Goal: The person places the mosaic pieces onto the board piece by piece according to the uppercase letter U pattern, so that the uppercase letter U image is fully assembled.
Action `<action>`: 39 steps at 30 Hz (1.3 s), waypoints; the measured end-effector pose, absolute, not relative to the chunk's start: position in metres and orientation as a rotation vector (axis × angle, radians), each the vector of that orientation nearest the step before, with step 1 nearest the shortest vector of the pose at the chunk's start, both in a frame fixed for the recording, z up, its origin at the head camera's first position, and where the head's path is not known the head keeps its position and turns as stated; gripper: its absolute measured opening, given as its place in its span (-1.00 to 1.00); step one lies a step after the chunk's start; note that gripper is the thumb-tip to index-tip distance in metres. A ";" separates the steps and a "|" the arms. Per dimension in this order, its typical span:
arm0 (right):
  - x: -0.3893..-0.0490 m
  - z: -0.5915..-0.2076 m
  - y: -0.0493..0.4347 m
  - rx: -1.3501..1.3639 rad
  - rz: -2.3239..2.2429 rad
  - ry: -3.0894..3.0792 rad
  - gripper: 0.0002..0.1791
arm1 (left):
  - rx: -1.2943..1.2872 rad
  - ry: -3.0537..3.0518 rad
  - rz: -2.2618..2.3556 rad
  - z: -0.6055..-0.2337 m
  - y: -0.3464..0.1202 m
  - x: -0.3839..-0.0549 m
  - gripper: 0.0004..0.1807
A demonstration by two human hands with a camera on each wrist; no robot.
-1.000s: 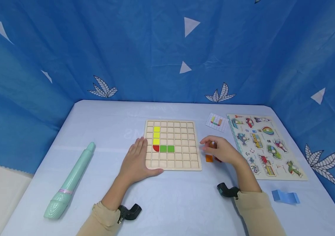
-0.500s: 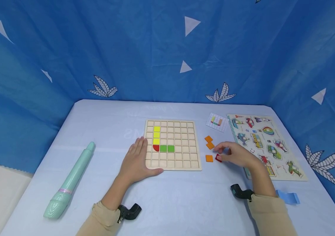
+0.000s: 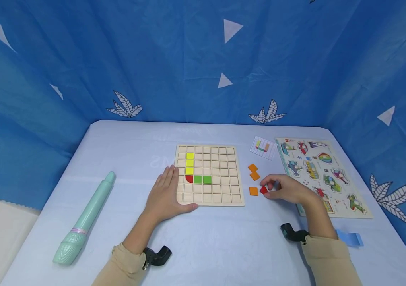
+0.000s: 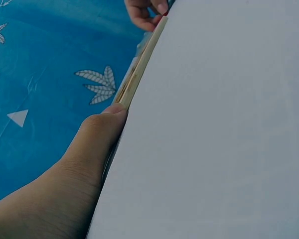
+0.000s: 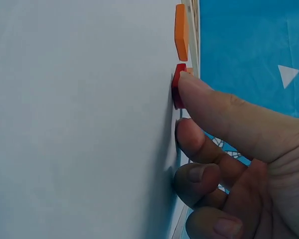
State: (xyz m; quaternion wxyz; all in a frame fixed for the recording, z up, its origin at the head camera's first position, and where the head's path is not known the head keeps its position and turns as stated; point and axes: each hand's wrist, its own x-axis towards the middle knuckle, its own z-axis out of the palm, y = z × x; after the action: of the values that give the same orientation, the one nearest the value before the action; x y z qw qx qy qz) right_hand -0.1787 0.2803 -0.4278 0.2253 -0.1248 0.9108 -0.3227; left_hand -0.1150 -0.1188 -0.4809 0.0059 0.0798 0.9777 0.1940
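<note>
A wooden grid board [image 3: 224,171] lies flat on the table with yellow tiles [image 3: 189,163] in a column, a red quarter-round tile [image 3: 189,179] at the corner, and green tiles [image 3: 203,180] in a row. My left hand [image 3: 165,194] rests straight-fingered along the board's left edge, its thumb at the near edge. Right of the board, my right hand [image 3: 285,188] holds a small loose red tile [image 3: 263,190] at table level. In the right wrist view the thumb [image 5: 199,87] touches this tile [image 5: 177,89], with the other fingers curled below it.
Orange tiles [image 3: 253,191] lie between board and right hand. A pattern card [image 3: 263,147] is behind them, beside a picture puzzle board [image 3: 317,178] partly under the right forearm. A blue piece [image 3: 354,239] sits near the right sleeve. A mint toy microphone [image 3: 84,218] lies at left.
My right hand has moved right, from over the orange tiles to the loose red tile, which has since shifted slightly left and turned. The left hand stays where it was.
</note>
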 end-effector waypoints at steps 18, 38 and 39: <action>-0.178 -0.431 0.278 -0.316 -0.962 2.525 -0.74 | 0.253 3.058 0.604 -0.480 -0.119 -0.115 0.47; -0.187 -0.426 0.259 -0.385 -1.154 2.570 -0.75 | 0.252 3.065 0.605 -0.481 -0.119 -0.115 0.46; -0.187 -0.426 0.257 -0.389 -1.166 2.571 -0.75 | 0.253 3.066 0.606 -0.481 -0.119 -0.115 0.46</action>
State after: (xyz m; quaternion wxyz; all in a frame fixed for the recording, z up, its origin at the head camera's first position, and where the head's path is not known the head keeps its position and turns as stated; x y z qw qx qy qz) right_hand -0.1872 0.2569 -0.4257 0.1456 -0.1350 0.8926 -0.4049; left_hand -0.1148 -0.1188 -0.4806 0.0030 0.0805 0.9778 0.1933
